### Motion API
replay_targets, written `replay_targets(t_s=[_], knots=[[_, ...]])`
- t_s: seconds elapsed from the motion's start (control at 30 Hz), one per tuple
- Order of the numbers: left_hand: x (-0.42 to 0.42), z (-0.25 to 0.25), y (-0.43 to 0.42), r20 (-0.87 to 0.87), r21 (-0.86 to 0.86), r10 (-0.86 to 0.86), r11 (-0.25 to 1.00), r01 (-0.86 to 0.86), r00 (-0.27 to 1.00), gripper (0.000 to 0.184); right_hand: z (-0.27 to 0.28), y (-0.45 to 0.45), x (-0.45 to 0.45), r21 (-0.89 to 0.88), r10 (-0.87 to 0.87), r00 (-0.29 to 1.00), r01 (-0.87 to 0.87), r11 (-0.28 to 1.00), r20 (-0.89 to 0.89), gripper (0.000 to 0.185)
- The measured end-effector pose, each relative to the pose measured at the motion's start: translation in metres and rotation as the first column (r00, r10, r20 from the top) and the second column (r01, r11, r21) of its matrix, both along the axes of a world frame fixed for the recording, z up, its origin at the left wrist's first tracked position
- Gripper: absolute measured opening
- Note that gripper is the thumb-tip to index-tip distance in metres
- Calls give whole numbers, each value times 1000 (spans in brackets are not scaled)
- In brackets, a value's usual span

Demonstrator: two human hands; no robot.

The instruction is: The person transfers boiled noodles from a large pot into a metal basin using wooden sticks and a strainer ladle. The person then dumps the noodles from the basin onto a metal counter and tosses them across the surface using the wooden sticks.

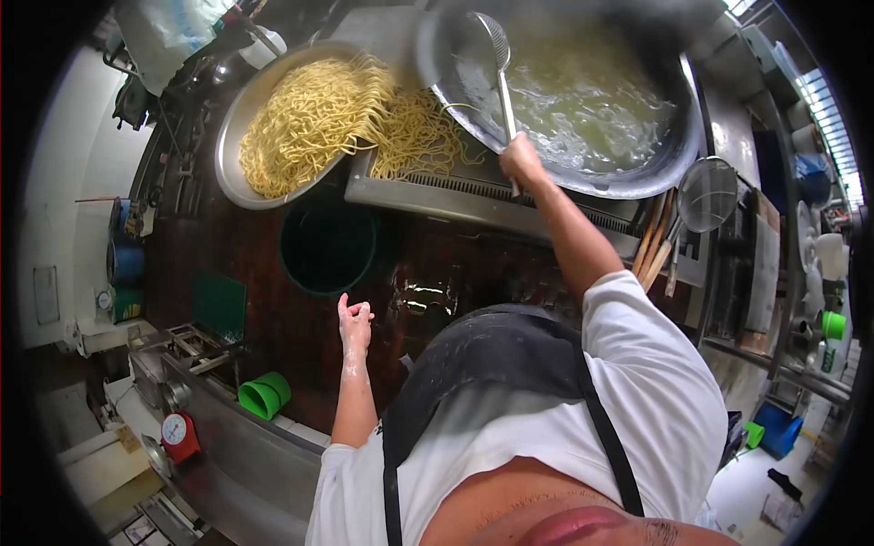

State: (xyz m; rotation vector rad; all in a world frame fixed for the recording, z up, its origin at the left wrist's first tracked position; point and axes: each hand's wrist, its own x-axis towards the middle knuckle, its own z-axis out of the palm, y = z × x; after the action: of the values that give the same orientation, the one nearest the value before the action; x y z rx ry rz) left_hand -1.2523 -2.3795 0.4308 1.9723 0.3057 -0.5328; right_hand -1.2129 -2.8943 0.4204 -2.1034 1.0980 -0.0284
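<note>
My right hand (521, 162) is closed round the handle of a metal slotted skimmer (505, 100). The skimmer's head rests at the left rim of a large wok (678, 164) of bubbling, cloudy liquid. My left hand (353, 318) hangs over the dark floor with nothing in it, its index finger stretched and the others loosely bent. Beyond it stands a dark green bucket (328, 241). Yellow noodles (305, 118) heap up in a wide metal bowl (228, 159) and spill onto the stove's edge beside the wok.
Wooden sticks (654, 241) and a round wire strainer (708, 194) are at the wok's right. At lower left are a green container (264, 395), a red scale (180, 437) and a metal counter (246, 464). Steam blurs the top.
</note>
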Motion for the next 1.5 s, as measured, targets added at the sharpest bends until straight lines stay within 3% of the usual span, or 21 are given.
replay_targets(t_s=[0.03,0.1,0.13,0.17,0.37,0.47,0.53,0.6,0.67,0.8,0.93,1.0,1.03,1.1,1.17,1.2,1.27,1.3,1.4,1.47,1.5], knots=[[2,-1,-2,7,-6,-6,1000,6,1000,72,28,29,-12,-84,5,999,-2,996,39,34],[5,-3,-9,12,-18,-24,1000,24,1000,73,111,83,-38,132,41,993,-55,990,106,36],[7,-4,-14,14,-25,-37,999,37,999,73,93,97,-43,47,81,976,-93,995,203,39],[9,-6,-18,15,-30,-53,998,53,998,73,105,112,-46,105,81,969,-108,989,232,40],[32,-6,-47,54,-93,-161,982,166,985,73,159,130,-44,59,350,859,-399,915,374,37],[34,10,-45,89,-94,-113,988,121,990,73,138,102,-64,23,277,890,-306,952,363,34],[29,14,-35,95,-74,-73,994,80,993,73,117,67,-92,-251,265,899,-183,951,349,32],[18,12,-18,52,-47,-52,997,54,997,73,121,28,-118,-224,171,954,-116,968,245,31],[10,-2,-1,5,-19,-43,999,43,999,72,105,-17,-136,-363,53,997,-26,931,63,32],[0,-7,7,-45,15,-45,999,46,998,72,68,-104,-161,-446,-83,961,-45,894,-263,33],[10,-5,-1,-20,11,-66,998,66,998,72,45,-139,-170,-168,77,853,-189,967,-517,37],[16,0,-8,0,-8,-63,998,63,998,73,-28,-170,-194,147,383,864,-354,923,-326,22],[18,-4,-6,0,-13,-66,998,66,998,73,-32,-167,-200,482,160,980,-85,872,-117,24],[16,-10,-7,-7,-10,-89,996,89,996,73,-15,-132,-221,842,-144,988,37,537,48,34],[16,-14,-12,-8,-7,-120,993,120,993,73,-11,-109,-221,805,-82,994,-11,593,74,20],[16,-17,-14,-10,-3,-133,991,133,991,73,24,-67,-218,600,27,989,-108,793,142,15],[19,-20,-21,-1,-19,-159,987,159,987,73,48,-34,-212,822,-242,951,-23,568,194,19],[20,-19,-27,-1,-24,-171,985,171,985,73,46,-25,-208,810,-187,959,-68,583,215,18],[29,-18,-46,36,-46,-227,973,228,973,72,85,32,-181,865,-281,932,-65,497,231,28],[37,-17,-64,66,-75,-256,963,261,964,72,103,73,-155,827,-266,911,-127,548,316,28],[40,-17,-76,78,-79,-271,957,277,959,71,123,98,-139,753,-174,938,-121,647,301,26]])
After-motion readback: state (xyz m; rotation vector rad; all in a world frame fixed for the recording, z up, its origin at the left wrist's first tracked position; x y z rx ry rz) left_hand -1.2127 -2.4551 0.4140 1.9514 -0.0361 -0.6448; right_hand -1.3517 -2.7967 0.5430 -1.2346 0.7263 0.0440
